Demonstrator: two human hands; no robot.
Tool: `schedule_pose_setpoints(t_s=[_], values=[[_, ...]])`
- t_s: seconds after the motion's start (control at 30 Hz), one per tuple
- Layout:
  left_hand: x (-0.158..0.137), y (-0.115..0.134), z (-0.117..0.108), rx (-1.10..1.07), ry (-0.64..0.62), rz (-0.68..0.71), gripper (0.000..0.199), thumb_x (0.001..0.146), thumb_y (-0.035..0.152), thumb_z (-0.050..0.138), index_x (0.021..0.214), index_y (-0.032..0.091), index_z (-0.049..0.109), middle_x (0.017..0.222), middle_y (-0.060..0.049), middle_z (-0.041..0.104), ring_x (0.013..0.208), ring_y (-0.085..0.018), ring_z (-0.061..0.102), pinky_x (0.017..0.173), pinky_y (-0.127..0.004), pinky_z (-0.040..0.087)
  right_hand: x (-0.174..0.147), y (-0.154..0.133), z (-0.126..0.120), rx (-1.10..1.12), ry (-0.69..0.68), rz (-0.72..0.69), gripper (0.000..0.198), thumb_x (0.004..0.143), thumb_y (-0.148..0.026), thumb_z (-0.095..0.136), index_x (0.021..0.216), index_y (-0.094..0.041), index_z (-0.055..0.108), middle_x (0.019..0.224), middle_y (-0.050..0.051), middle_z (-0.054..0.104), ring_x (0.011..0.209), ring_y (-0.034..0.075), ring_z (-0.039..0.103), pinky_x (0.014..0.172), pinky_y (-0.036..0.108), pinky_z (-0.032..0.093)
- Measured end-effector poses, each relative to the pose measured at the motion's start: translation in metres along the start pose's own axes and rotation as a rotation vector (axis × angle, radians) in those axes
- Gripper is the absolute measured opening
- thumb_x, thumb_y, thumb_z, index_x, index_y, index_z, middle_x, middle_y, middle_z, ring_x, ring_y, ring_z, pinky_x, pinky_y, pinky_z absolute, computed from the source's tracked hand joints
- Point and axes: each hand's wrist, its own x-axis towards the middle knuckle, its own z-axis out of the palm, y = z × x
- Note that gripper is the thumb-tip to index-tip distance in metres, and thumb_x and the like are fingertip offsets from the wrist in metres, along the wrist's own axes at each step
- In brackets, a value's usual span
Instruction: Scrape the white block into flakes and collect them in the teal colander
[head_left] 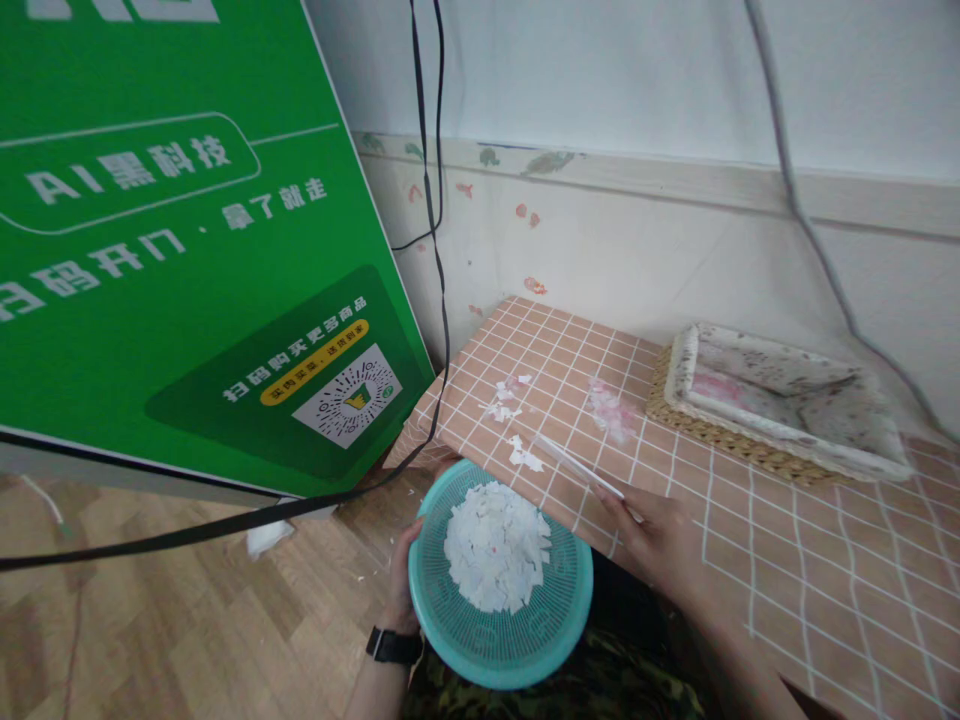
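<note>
My left hand (403,575), with a black band on its wrist, grips the left rim of a round teal plastic colander (517,665). A heap of torn white paper scraps (495,545) lies in the colander, which is held just below the table's near edge. In my right hand (660,530) is a thin, flat white strip (577,466), seen nearly edge-on and low over the tabletop; its exact kind is unclear. By the strip's far end are loose white scraps (525,455), with more white bits (504,402) behind. Pinkish scraps (611,410) lie farther right.
A cloth-lined wicker basket (780,455) stands on the checked tablecloth (750,560) against the wall. At the left rises a large green cabinet (187,250). A black cable (441,300) hangs past the table corner and crosses left; a grey cable (795,200) runs down the right wall.
</note>
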Motion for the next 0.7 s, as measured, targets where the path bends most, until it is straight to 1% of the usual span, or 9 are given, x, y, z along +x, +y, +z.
schedule_pose_setpoints(t_s=[0.1, 0.2, 0.3, 0.33, 0.4, 0.47, 0.53, 0.6, 0.7], values=[[0.001, 0.001, -0.001, -0.015, -0.029, 0.051, 0.017, 0.067, 0.029, 0.068, 0.077, 0.016, 0.068, 0.069, -0.003, 0.071, 0.064, -0.02, 0.065, 0.065, -0.031, 0.051, -0.007, 0.001, 0.0, -0.04, 0.088, 0.012, 0.025, 0.087, -0.031, 0.049, 0.094, -0.019, 0.069, 0.07, 0.004, 0.069, 0.061, 0.017, 0.064, 0.056, 0.025, 0.047], [0.002, 0.003, 0.0, -0.014, -0.061, 0.108, 0.016, 0.069, 0.027, 0.067, 0.079, 0.014, 0.069, 0.072, -0.004, 0.072, 0.065, -0.018, 0.064, 0.067, -0.03, 0.051, -0.013, -0.003, 0.001, -0.031, 0.042, -0.005, 0.024, 0.088, -0.03, 0.048, 0.092, -0.021, 0.069, 0.068, 0.003, 0.068, 0.059, 0.016, 0.063, 0.055, 0.025, 0.047], [0.003, 0.006, 0.002, -0.011, -0.055, 0.137, 0.016, 0.068, 0.026, 0.068, 0.079, 0.014, 0.069, 0.077, -0.005, 0.073, 0.069, -0.018, 0.065, 0.07, -0.029, 0.051, -0.016, -0.008, 0.001, 0.016, -0.012, 0.019, 0.024, 0.087, -0.032, 0.049, 0.083, -0.02, 0.069, 0.06, 0.001, 0.064, 0.052, 0.015, 0.06, 0.051, 0.025, 0.045], [0.004, 0.007, 0.002, -0.014, -0.05, 0.139, 0.015, 0.068, 0.025, 0.068, 0.078, 0.014, 0.069, 0.077, -0.004, 0.073, 0.068, -0.018, 0.065, 0.069, -0.029, 0.051, -0.016, -0.009, 0.001, 0.025, -0.017, 0.041, 0.024, 0.087, -0.033, 0.05, 0.079, -0.019, 0.069, 0.056, 0.0, 0.062, 0.05, 0.014, 0.059, 0.049, 0.024, 0.044], [0.004, 0.008, 0.002, -0.021, -0.051, 0.124, 0.015, 0.068, 0.025, 0.068, 0.079, 0.015, 0.069, 0.074, -0.003, 0.072, 0.065, -0.016, 0.065, 0.067, -0.028, 0.051, -0.017, -0.009, 0.002, 0.018, 0.026, 0.079, 0.024, 0.086, -0.033, 0.052, 0.077, -0.019, 0.069, 0.054, 0.0, 0.061, 0.049, 0.014, 0.058, 0.048, 0.024, 0.043], [0.005, 0.009, 0.002, -0.03, -0.066, 0.099, 0.014, 0.069, 0.025, 0.067, 0.078, 0.014, 0.069, 0.071, -0.002, 0.072, 0.062, -0.015, 0.064, 0.064, -0.026, 0.051, -0.017, -0.007, 0.002, -0.026, 0.101, 0.083, 0.022, 0.085, -0.032, 0.053, 0.082, -0.019, 0.07, 0.061, 0.001, 0.065, 0.052, 0.015, 0.06, 0.051, 0.025, 0.045], [0.007, 0.01, 0.001, -0.036, -0.081, 0.072, 0.014, 0.07, 0.025, 0.067, 0.078, 0.014, 0.069, 0.067, -0.002, 0.071, 0.059, -0.014, 0.063, 0.061, -0.025, 0.05, -0.018, -0.006, 0.003, -0.068, 0.148, 0.049, 0.022, 0.085, -0.031, 0.053, 0.09, -0.019, 0.07, 0.071, 0.003, 0.069, 0.058, 0.016, 0.063, 0.056, 0.026, 0.048], [0.008, 0.01, 0.0, -0.038, -0.089, 0.059, 0.014, 0.069, 0.025, 0.067, 0.077, 0.013, 0.069, 0.065, -0.002, 0.07, 0.056, -0.013, 0.062, 0.058, -0.024, 0.05, -0.019, -0.006, 0.004, -0.08, 0.134, 0.014, 0.022, 0.086, -0.029, 0.051, 0.095, -0.019, 0.069, 0.076, 0.004, 0.07, 0.063, 0.017, 0.066, 0.06, 0.026, 0.05], [0.011, 0.011, -0.002, -0.031, -0.093, 0.058, 0.015, 0.068, 0.026, 0.068, 0.077, 0.013, 0.069, 0.066, -0.003, 0.071, 0.056, -0.015, 0.062, 0.057, -0.025, 0.05, -0.02, -0.012, 0.006, -0.052, 0.087, -0.018, 0.022, 0.087, -0.027, 0.05, 0.097, -0.019, 0.068, 0.079, 0.005, 0.071, 0.068, 0.018, 0.067, 0.062, 0.026, 0.051]])
